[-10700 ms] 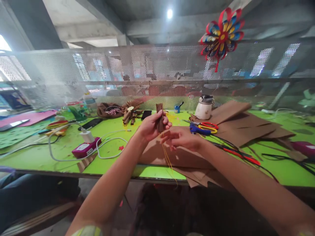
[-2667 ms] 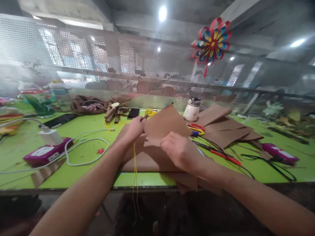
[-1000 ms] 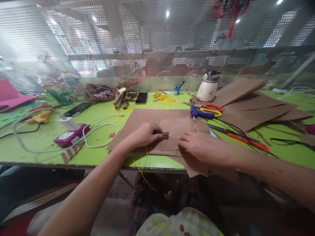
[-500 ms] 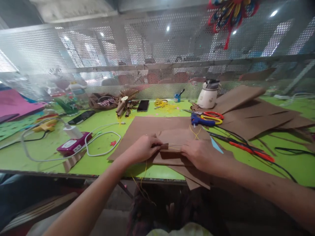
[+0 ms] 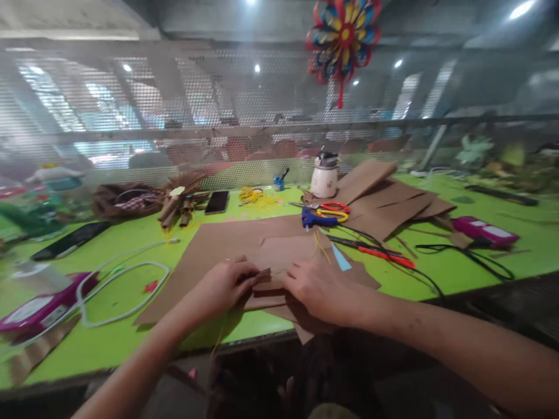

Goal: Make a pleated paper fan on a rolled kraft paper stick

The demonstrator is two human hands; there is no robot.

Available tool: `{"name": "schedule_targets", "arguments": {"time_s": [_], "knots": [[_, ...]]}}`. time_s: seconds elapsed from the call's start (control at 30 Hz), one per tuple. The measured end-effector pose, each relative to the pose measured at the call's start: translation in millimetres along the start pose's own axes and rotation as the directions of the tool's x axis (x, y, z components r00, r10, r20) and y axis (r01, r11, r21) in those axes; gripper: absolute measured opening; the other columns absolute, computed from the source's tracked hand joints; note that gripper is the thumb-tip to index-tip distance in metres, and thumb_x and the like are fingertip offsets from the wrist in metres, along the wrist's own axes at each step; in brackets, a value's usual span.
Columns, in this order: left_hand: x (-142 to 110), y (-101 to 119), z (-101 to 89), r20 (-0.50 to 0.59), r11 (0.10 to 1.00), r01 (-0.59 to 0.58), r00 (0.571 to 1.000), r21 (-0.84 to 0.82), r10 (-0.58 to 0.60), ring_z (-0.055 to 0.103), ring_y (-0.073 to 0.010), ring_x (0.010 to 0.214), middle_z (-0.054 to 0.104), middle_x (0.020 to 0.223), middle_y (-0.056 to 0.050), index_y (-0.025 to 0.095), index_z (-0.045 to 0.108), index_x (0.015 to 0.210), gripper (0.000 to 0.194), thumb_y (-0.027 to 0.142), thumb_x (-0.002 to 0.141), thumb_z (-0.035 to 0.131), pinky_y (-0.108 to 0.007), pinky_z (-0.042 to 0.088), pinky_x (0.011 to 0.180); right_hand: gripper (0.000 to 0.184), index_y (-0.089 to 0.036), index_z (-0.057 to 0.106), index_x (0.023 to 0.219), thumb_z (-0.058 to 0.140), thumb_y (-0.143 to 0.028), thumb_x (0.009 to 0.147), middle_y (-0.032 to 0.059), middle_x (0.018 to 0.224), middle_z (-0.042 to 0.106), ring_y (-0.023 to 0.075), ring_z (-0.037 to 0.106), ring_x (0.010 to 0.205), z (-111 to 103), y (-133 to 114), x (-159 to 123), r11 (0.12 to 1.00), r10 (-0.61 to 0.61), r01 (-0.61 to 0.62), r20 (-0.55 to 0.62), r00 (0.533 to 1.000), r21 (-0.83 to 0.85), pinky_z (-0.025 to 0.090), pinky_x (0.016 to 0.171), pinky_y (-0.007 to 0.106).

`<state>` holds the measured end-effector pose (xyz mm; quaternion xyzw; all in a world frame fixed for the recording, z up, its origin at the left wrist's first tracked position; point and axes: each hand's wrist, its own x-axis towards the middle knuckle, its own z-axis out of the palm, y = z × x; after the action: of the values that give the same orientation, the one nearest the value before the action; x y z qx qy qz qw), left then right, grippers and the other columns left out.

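Observation:
My left hand (image 5: 229, 283) is closed, pinching the left end of a narrow folded strip of brown paper (image 5: 267, 285) between thumb and fingers. At the strip's other end, the fingers of my right hand (image 5: 312, 288) press down on it. Beneath both hands lie a smaller brown sheet (image 5: 279, 250) and a large brown paper sheet (image 5: 205, 244) on the green table. Yellow string (image 5: 321, 247) rests just above my right hand, near a light blue paper piece (image 5: 341, 258). My fingers partly hide the strip.
A blue glue gun (image 5: 318, 219) and scissors (image 5: 338, 208) lie beyond my right hand, near an orange-handled tool (image 5: 386, 256). Brown sheets (image 5: 384, 203) are piled behind. To the left are a white cable (image 5: 126, 263), phones (image 5: 217, 202) and a purple power strip (image 5: 48, 305).
The view has turned to the right, so the table's things appear shifted left and a second purple box shows at right. Both hands stay on the paper strip.

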<state>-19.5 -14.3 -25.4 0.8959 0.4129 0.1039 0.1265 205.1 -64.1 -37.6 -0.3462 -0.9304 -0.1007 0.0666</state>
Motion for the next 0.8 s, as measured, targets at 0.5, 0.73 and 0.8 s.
{"name": "schedule_targets", "arguments": {"time_s": [0.5, 0.73, 0.8], "knots": [[30.8, -16.3, -4.4, 0.157, 0.96, 0.02, 0.987, -0.28, 0.026, 0.058, -0.0183, 0.078, 0.066, 0.086, -0.004, 0.018, 0.06, 0.094, 0.034, 0.042, 0.09, 0.037, -0.03, 0.042, 0.073, 0.022, -0.014, 0.066, 0.089, 0.046, -0.021, 0.091, 0.005, 0.087, 0.068, 0.0129, 0.06, 0.08, -27.4, 52.5, -0.2, 0.908, 0.163, -0.123, -0.065, 0.985, 0.4, 0.044, 0.073, 0.023], [22.4, -5.0, -17.2, 0.141, 0.964, -0.026, 0.988, -0.264, 0.065, 0.057, -0.0169, 0.081, 0.066, 0.091, -0.005, 0.018, 0.06, 0.097, 0.031, 0.038, 0.091, 0.036, -0.028, 0.04, 0.073, 0.018, -0.013, 0.07, 0.084, 0.059, -0.013, 0.07, 0.0131, 0.094, 0.069, 0.0234, 0.061, 0.089, 12.9, 158.9, 38.1, 0.771, 0.628, -0.633, 0.077, 0.774, 0.073, 0.044, 0.076, 0.028], [21.4, -4.5, -17.4, 0.155, 0.961, -0.029, 0.985, -0.273, 0.073, 0.057, -0.0161, 0.079, 0.066, 0.089, -0.004, 0.017, 0.06, 0.096, 0.029, 0.035, 0.091, 0.037, -0.027, 0.039, 0.072, 0.021, -0.012, 0.07, 0.084, 0.06, -0.011, 0.066, 0.0146, 0.091, 0.069, 0.0253, 0.062, 0.085, 31.3, 167.4, 37.8, 0.749, 0.656, -0.662, 0.112, 0.747, 0.029, 0.044, 0.073, 0.029]]}}
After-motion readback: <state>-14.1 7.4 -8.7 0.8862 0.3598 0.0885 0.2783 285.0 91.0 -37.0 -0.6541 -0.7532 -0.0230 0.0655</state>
